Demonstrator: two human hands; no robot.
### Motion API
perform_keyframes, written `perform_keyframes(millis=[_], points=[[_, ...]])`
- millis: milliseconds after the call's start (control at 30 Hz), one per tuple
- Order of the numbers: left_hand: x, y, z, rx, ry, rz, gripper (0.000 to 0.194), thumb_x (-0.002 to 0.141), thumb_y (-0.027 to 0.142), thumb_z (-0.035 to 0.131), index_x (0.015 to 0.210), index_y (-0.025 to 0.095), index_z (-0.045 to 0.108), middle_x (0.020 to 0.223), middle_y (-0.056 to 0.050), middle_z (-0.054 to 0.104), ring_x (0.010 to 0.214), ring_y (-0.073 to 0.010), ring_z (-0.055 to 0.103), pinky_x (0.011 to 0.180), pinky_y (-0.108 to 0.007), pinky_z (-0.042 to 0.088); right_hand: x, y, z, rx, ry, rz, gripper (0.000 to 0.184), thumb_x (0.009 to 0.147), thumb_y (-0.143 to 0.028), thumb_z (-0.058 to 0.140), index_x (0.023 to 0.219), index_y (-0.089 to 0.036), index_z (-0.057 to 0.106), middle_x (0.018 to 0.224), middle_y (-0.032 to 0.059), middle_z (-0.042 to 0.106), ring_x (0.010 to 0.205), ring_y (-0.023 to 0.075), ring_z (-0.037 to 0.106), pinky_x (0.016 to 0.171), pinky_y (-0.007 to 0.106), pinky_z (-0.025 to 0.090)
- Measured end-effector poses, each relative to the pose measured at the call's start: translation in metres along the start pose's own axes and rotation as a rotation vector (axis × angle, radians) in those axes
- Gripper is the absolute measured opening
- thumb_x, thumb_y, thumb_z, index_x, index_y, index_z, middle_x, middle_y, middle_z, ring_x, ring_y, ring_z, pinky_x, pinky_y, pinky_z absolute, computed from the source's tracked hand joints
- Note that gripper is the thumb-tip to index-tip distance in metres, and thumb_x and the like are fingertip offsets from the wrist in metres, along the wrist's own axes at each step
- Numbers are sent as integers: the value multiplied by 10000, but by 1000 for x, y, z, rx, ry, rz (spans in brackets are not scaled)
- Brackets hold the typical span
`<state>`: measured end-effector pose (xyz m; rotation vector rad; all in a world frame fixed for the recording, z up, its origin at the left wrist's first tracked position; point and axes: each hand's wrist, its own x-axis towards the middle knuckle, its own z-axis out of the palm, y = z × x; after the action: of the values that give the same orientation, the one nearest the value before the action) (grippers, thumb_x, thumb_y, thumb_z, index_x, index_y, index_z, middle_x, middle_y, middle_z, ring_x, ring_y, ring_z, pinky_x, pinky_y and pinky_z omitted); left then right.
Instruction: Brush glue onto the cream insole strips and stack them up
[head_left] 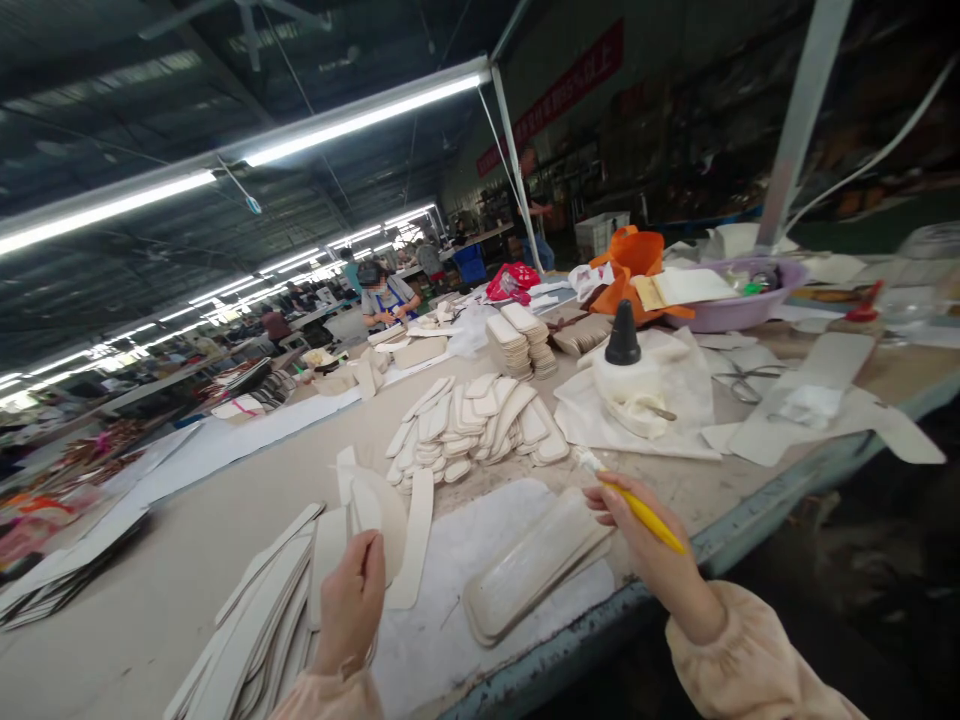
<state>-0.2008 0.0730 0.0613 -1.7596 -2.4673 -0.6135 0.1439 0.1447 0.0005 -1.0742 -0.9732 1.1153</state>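
My right hand [630, 525] is closed around a yellow-handled brush [649, 520], its whitish bristles pointing away from me. Below and left of the brush, a stack of long, round-cornered pale panels [517, 580] lies on white paper [409, 660]; the top one looks glossy. My left hand [352, 600] pinches a thin, pale curved piece [379, 515] above the table. Beside that hand lie a pile of long pale strips [255, 630] and a single strip [415, 545]. Farther back is a heap of small rounded pale pieces [480, 425].
A white bottle with a black cone cap [622, 345] stands at the back right, near scissors [742, 380]. Behind it are a purple basin [742, 310] and an orange bag [630, 265]. A co-worker [386, 295] sits across the table. The table edge [787, 510] runs along the right.
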Motion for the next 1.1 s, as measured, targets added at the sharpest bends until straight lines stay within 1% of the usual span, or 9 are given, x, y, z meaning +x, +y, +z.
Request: perform_keyframes(millis=[100,167,267,333,433,567,700,800,1100], points=[[-19,36,-8,-360,-22,153,278,881,447,423,959,229,577,835,0,669,725,-148,611,650,-233,474,-1,-2,6,145,-95,108,381,802,-534,599,1035,-246,513,1165,84,619,942,232,656,781,363,537],[-32,60,-1,-493,-168,213,256,869,443,442,887,240,597,714,26,634,627,-137,583,559,-221,464,-2,-4,9,265,-154,204,356,815,-533,584,1020,-272,453,1275,70,549,939,225,663,801,387,537],[-45,84,21,-584,-419,152,297,883,457,397,835,237,592,604,42,552,526,-124,531,452,-212,428,-2,-5,9,388,-173,247,341,815,-484,604,1010,-297,395,1159,23,594,867,193,672,776,370,543],[-47,89,35,-581,-487,92,320,887,465,384,833,227,591,617,38,550,540,-125,524,451,-213,417,0,-5,7,374,-134,193,381,769,-409,670,996,-293,386,968,-13,624,811,177,661,735,335,546],[-40,86,48,-520,-447,83,334,881,454,397,792,207,604,670,23,593,618,-135,539,528,-225,422,7,-5,5,333,-42,167,425,710,-384,708,946,-278,371,918,-14,623,773,182,651,668,313,546],[-26,79,54,-481,-430,87,322,870,419,416,778,198,631,700,20,619,685,-140,557,605,-234,420,17,-5,6,317,-91,224,375,759,-507,613,907,-265,367,955,25,620,785,201,648,658,341,535],[-18,77,64,-450,-448,121,297,852,385,445,768,199,661,702,23,645,691,-138,571,618,-234,418,20,7,9,-168,-5,-24,373,703,-466,682,872,-239,440,710,-39,520,599,149,540,595,302,474],[-16,74,74,-418,-435,144,292,847,370,461,747,199,676,676,23,659,661,-135,580,598,-236,409,21,20,8,-428,0,-165,337,732,-472,637,868,-220,459,649,-47,477,561,141,472,569,286,406],[-40,29,83,-385,-103,137,274,889,335,435,864,181,659,870,-63,677,821,-169,616,726,-274,479,23,39,5,-651,-39,-156,294,755,-467,570,868,-215,470,643,-44,475,577,153,467,601,292,387]])
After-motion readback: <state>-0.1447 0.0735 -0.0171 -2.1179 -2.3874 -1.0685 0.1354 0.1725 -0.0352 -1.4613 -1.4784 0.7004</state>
